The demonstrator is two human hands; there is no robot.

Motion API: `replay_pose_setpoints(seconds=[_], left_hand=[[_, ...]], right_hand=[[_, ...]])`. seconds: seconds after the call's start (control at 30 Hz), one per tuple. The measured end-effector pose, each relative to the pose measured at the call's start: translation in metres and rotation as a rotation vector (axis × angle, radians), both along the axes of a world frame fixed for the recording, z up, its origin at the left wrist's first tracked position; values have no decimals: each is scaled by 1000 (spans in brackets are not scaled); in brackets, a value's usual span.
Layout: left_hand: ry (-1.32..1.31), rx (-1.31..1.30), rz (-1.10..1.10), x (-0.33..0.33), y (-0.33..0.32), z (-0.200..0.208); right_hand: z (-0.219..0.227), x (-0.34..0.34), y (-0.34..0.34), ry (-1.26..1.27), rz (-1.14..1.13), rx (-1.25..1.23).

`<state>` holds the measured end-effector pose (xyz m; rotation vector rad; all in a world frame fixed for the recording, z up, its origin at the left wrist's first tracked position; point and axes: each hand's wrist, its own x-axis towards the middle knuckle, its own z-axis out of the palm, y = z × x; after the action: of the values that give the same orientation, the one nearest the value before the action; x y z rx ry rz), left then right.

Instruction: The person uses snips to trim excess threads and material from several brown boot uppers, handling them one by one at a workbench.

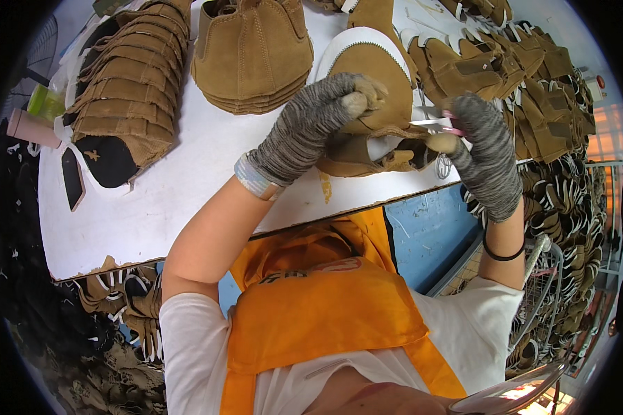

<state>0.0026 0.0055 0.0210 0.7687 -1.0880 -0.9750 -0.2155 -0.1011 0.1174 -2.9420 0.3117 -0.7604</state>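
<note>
In front of me on the white table lies a brown suede shoe upper (377,69), with a white edge and zigzag stitching round its toe. My left hand (318,114), in a grey knit glove with bare fingertips, is closed in a pinch over the upper's left side. What it pinches, if anything, I cannot make out. My right hand (481,149), gloved alike, grips small scissors (435,124) with pink handles, blades pointing left towards the upper. Its thumb is by the upper's opening. A grey loop (444,166), perhaps thread, hangs below that thumb.
Stacked brown uppers (253,59) stand left of my hands, beside a long overlapping row of uppers (128,90). More uppers (464,69) pile up at right. A pink cup (33,128) is at the table's left edge. A wire cart (540,290) stands lower right.
</note>
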Motion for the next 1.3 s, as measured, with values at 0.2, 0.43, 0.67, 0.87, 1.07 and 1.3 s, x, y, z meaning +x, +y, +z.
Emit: replay_pose_setpoints(seconds=[0.2, 0.43, 0.67, 0.87, 1.07, 1.3], left_hand=[[-124, 139, 150, 7, 2, 20], [-1189, 372, 203, 33, 70, 53], [-1160, 280, 310, 6, 89, 26], [-1191, 319, 441, -18, 67, 21], [-879, 306, 363, 2, 58, 8], [-172, 593, -130, -12, 66, -19]], right_hand=[[-38, -14, 12, -230, -68, 685], [-45, -41, -15, -504, -449, 894], [-70, -28, 30, -679, -224, 839], [-76, -5, 28, -430, -164, 695], [-86, -19, 21, -632, -301, 894], [-124, -49, -13, -1271, -113, 1543]])
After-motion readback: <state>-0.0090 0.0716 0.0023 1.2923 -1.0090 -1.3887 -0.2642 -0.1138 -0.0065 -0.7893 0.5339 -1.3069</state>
